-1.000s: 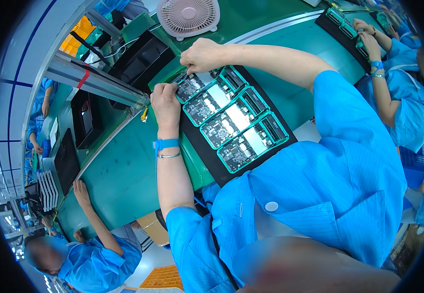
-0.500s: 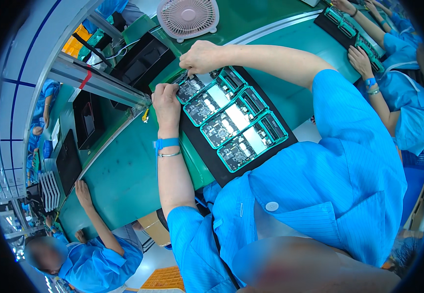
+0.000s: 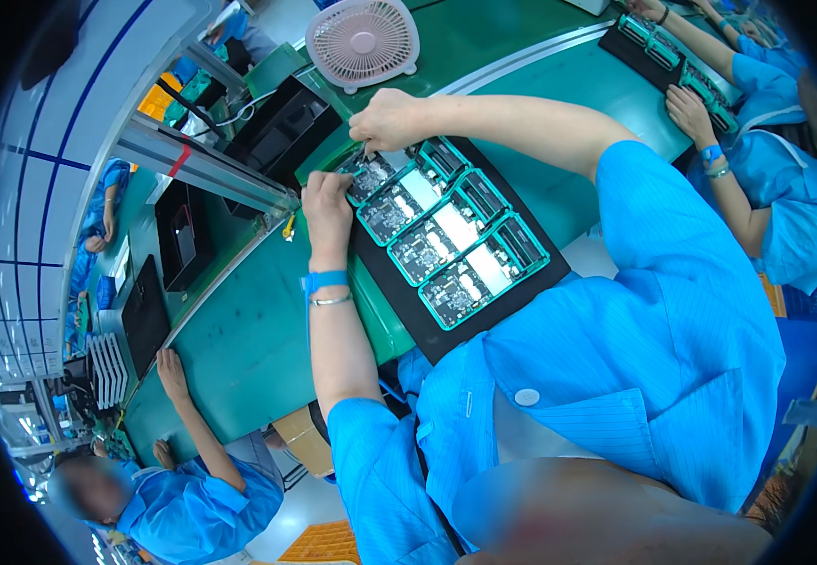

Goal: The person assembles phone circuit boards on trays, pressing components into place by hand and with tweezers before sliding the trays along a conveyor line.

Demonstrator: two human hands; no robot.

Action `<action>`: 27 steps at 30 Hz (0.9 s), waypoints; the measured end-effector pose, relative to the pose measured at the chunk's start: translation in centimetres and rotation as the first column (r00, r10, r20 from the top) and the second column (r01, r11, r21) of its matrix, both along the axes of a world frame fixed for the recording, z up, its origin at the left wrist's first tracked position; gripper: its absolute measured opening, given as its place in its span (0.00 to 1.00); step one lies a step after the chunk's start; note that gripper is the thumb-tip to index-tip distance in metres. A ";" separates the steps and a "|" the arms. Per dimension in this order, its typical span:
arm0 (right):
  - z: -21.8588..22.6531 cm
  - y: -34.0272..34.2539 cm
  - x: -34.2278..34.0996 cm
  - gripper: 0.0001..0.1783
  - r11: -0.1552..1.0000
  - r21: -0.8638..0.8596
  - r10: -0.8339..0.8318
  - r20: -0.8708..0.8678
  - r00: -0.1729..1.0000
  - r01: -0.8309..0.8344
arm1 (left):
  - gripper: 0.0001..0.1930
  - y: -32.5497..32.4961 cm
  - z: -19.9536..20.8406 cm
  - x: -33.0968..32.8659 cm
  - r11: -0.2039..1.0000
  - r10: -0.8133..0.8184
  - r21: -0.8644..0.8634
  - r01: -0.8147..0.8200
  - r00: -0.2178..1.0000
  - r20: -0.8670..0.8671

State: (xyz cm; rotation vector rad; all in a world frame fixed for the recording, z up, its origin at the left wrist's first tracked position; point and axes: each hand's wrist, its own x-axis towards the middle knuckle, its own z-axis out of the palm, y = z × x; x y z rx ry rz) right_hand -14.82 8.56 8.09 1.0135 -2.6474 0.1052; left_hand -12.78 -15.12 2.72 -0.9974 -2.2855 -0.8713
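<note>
At the farthest board (image 3: 376, 177), the left hand (image 3: 327, 203) is by the left end, the right hand (image 3: 391, 121) by the far edge, both grips unclear.

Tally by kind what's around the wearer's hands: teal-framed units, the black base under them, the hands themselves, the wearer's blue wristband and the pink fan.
Teal-framed units: 4, the farthest partly hidden
Black base: 1
Hands: 2, left hand and right hand
Blue wristband: 1
Pink fan: 1
Total: 9

Bench (image 3: 243, 334) leaves room beside left forearm (image 3: 340, 339); metal beam (image 3: 220, 172) obstructs ahead.
</note>
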 end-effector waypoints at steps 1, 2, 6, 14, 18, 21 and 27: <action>0.0 0.1 0.6 0.15 1.000 0.002 -0.002 -0.001 1.000 0.002 | 0.04 -0.2 -0.1 0.7 1.000 -0.002 0.002 0.002 1.000 -0.001; 0.0 0.2 1.3 0.15 0.999 -0.036 -0.001 -0.014 1.000 0.001 | 0.04 -0.3 -0.2 1.4 0.999 0.012 0.049 -0.012 1.000 0.009; 0.2 0.8 4.5 0.16 0.993 -0.115 0.033 0.020 0.999 -0.030 | 0.04 -0.9 -0.1 4.4 0.991 0.044 0.122 -0.055 0.995 0.093; -0.1 0.1 5.8 0.16 0.994 -0.111 0.013 0.105 0.994 -0.001 | 0.05 -0.6 -0.5 5.7 0.993 0.031 0.110 -0.042 0.995 0.100; 0.0 -0.3 6.2 0.17 0.995 -0.097 -0.001 0.109 0.994 0.011 | 0.06 -0.7 -0.6 6.2 0.994 0.037 0.097 -0.046 0.995 0.095; 0.0 -0.5 6.2 0.18 0.997 -0.076 -0.017 0.125 0.992 0.027 | 0.06 -0.8 -0.7 6.3 0.997 0.050 0.058 -0.054 0.997 0.066; 0.1 -0.6 6.3 0.18 0.999 -0.039 -0.029 0.161 0.986 0.036 | 0.05 -0.9 -0.7 6.2 0.999 0.036 0.030 -0.037 0.998 0.048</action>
